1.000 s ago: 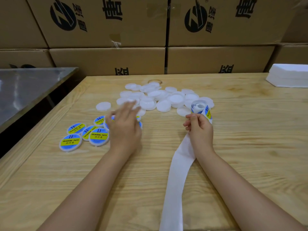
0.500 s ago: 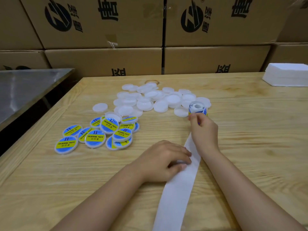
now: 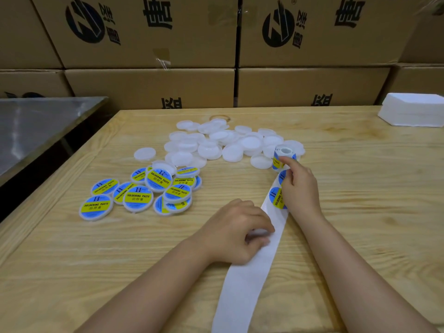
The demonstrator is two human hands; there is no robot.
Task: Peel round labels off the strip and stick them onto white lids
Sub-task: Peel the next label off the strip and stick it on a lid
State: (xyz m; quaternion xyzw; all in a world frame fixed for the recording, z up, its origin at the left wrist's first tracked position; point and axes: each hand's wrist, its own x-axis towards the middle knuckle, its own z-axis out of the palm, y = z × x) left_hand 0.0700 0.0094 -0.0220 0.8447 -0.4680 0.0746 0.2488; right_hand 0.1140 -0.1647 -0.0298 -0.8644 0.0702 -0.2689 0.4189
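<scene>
Unrolling step: left hand [image 3: 235, 234] pinches strip [image 3: 242, 296]; right hand [image 3: 299, 191] curls over it beside roll [image 3: 281, 155]. Next: lift a label [image 3: 276, 198] edge.

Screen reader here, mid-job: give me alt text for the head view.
The left hand grips the white strip on the table while the right hand touches the label roll, with two labels showing on the strip beside it. Labelled lids lie to the left, plain lids behind them, cardboard boxes at the back.

The labelled lids [image 3: 138, 197] read "II SOLDERING PASTE 助焊膏"; the cardboard boxes [image 3: 149, 80] bear black Chinese characters.
</scene>
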